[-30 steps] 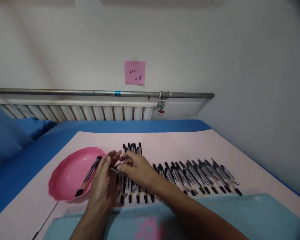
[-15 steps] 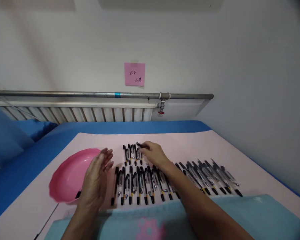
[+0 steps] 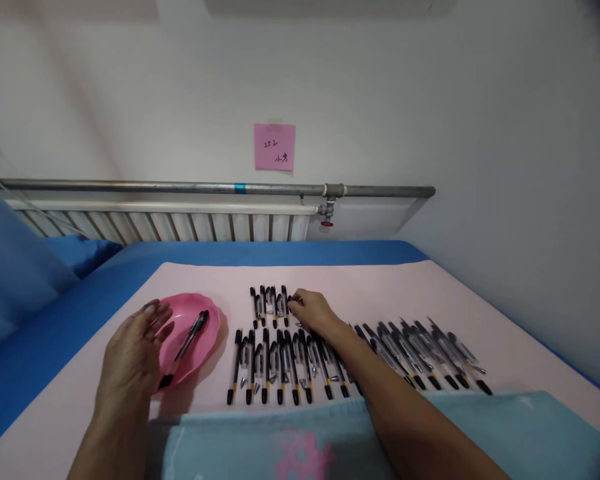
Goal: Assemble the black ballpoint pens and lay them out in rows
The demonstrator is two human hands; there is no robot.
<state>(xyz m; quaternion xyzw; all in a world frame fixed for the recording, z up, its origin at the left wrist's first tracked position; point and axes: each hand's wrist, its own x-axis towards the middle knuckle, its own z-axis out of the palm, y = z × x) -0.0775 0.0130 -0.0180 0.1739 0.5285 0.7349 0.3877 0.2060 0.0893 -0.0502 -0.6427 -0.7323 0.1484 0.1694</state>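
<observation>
My left hand (image 3: 137, 343) hovers over the left side of a pink bowl (image 3: 213, 337), fingers apart and holding nothing. Inside the bowl lies one clear-barrelled black pen (image 3: 190, 341). My right hand (image 3: 314, 310) is pinched around a small black pen cap (image 3: 291, 300), mostly hidden by the fingers, at the right end of the back group of pen parts. That group has several barrels (image 3: 274, 307) with black ends, plus caps and small metal tips. Nearer to me is a longer row of pen barrels (image 3: 265, 367), with clear caps and silver tips between them.
More pen parts (image 3: 425, 353) lie slanted on the right, partly behind my right forearm. A light blue cloth (image 3: 230, 440) covers the near edge of the pink sheet (image 3: 370, 287). A radiator (image 3: 205, 227), pipe (image 3: 280, 189) and wall stand behind.
My left hand has moved left, uncovering the pen in the bowl. My right hand has brought the cap down beside the back group's right end. The view has shifted slightly.
</observation>
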